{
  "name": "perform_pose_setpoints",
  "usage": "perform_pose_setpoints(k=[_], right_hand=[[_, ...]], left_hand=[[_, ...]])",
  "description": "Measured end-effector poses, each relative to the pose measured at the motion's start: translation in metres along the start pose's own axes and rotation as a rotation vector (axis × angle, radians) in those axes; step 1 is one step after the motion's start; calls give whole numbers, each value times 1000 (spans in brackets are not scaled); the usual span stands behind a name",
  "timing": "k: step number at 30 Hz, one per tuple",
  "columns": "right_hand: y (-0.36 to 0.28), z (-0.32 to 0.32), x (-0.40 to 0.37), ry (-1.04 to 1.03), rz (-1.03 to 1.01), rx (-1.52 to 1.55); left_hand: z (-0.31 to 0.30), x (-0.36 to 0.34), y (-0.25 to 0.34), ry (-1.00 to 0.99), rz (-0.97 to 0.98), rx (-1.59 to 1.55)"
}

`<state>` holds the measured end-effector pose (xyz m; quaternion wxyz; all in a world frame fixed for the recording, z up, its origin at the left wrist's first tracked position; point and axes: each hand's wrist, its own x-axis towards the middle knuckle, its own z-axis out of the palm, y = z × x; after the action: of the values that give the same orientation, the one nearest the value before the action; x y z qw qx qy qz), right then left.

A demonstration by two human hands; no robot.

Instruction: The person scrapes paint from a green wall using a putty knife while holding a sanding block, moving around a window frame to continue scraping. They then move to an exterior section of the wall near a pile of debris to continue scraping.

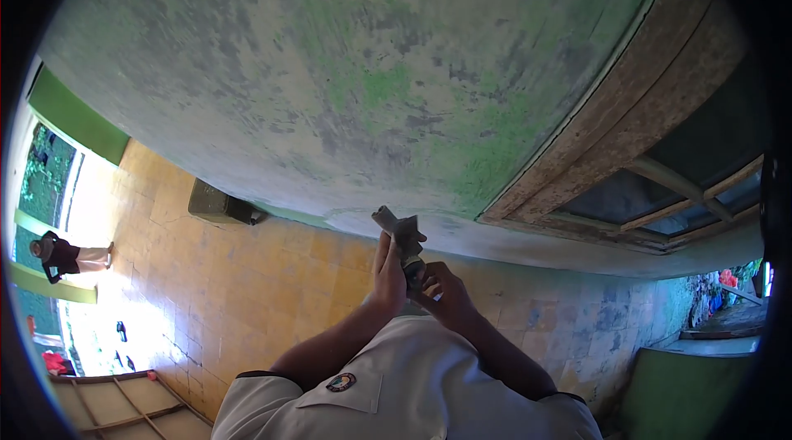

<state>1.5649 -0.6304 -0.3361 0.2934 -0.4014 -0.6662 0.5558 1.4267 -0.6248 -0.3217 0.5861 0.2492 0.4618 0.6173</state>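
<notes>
The left hand (388, 273) has its grip closed around a grey, creased object (405, 233), with the fingers pointing towards 12 o'clock along its side. The right hand (444, 293), at 4 o'clock from the left, has bent fingers and a partly closed grip on the dark lower end (414, 272) of the same object; how firmly it presses cannot be told. The object stands between the two hands, its grey part rising above both grips and a narrow, tube-like end (382, 215) jutting out towards 11 o'clock. What it is made of is unclear.

Beyond it, at 12 o'clock, is a worn green and grey wall (330, 93). A wooden-framed window (643, 184) lies at 2 o'clock. At 10 o'clock a dark green box (216, 201) sits on the yellowish tiled floor (289, 275) by the wall, and a person (62, 257) is well apart, at 9 o'clock.
</notes>
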Motion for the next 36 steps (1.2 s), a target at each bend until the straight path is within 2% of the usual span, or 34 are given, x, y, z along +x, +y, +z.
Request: perform_pose_setpoints(k=[2,4,7,8,9,10,12,13,15,16,18,19,21,22,24,26,28,30,32,36], right_hand=[[1,-1,-5,-5,12,78],[0,-6,-9,0,13,145],[-2,-15,-18,6,91,48],[-2,-18,-22,93,71,191],[-4,-23,-23,179,49,335],[-12,-31,-23,191,44,321],[-39,-48,-22,399,-42,175],[-47,-55,-17,405,-44,156],[-66,-62,-4,570,-363,194],[-82,-61,5,576,-366,179],[-125,-54,24,706,-558,393],[-144,-52,32,717,-568,381],[-176,-47,43,663,-676,548],[-185,-48,47,676,-676,538],[-197,-53,52,435,-805,488],[-215,-47,69,457,-840,411],[-227,-43,88,422,-1105,277],[-231,-43,91,486,-1127,278],[-239,-45,92,351,-1224,264],[-246,-45,93,387,-1358,289]], left_hand=[[0,-3,1,-59,11,-201],[-1,-4,-3,-111,-24,-222],[4,6,-3,-173,-20,-184],[5,10,-1,-176,12,-123],[-9,22,-10,-265,92,-38],[-14,27,-3,-281,95,-49],[-26,37,13,-336,2,6],[-28,39,26,-291,14,42],[-54,50,48,-342,-5,80],[-70,57,61,-387,-18,138],[-98,69,98,-581,-17,190],[-107,72,122,-632,-26,216],[-123,75,166,-638,19,275],[-130,78,186,-639,45,297],[-143,89,207,-604,266,322],[-156,98,232,-516,357,432],[-169,109,249,-461,367,445],[-172,121,254,-428,554,418],[-180,131,261,-425,525,415],[-187,150,268,-481,503,518]])
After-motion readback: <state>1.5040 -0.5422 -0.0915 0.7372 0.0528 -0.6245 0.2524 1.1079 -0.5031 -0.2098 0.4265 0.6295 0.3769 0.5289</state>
